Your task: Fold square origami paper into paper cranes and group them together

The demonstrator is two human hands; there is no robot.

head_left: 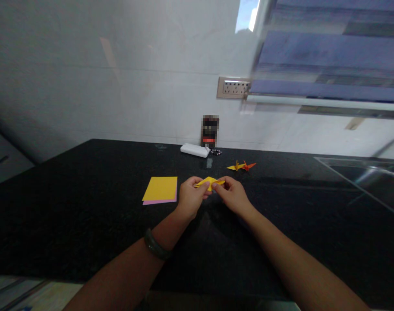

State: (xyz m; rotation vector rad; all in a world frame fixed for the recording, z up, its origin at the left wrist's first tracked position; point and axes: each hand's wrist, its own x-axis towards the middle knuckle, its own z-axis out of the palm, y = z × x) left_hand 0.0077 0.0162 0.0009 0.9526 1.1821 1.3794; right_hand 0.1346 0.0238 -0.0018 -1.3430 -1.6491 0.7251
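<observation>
A yellow folded origami paper is held between both hands just above the dark counter. My left hand pinches its left side, thumb on top and fingers underneath. On the right side, my right hand grips it the same way, with its thumb close to the other thumb. Left of the hands lies a stack of square paper, yellow on top with pink showing beneath. Beyond my right hand stand a yellow paper crane and an orange paper crane, side by side and seemingly touching.
The black countertop runs back to a pale tiled wall. Near the wall lies a white power bank with a beaded strap, beside a blurred-out dark upright object. A sink is set in at the right.
</observation>
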